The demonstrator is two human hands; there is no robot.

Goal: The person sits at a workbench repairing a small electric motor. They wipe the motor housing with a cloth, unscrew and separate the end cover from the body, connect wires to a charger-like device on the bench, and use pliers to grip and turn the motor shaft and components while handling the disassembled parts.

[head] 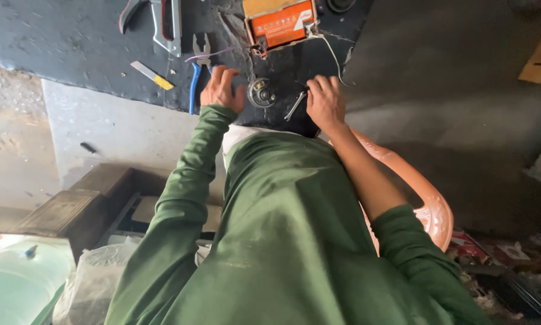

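Near the top centre, the left hand [221,89] and right hand [324,101] rest open on the dark desk [71,42], holding nothing, beside a small round metal part [262,92].

On the dark workbench: one orange battery [280,24], one pair of blue-handled pliers [197,72], one round metal part [262,92], one wrench [295,106].

One view only: your head cam, pitched steeply down along your own torso, so your green-sleeved arms run up the frame from the bottom. The dark tabletop [71,42] fills the top strip, at arm's reach. Floor and an orange plastic chair [430,204] show lower right. Wide field, slight tilt. No second view, so nothing overlaps.
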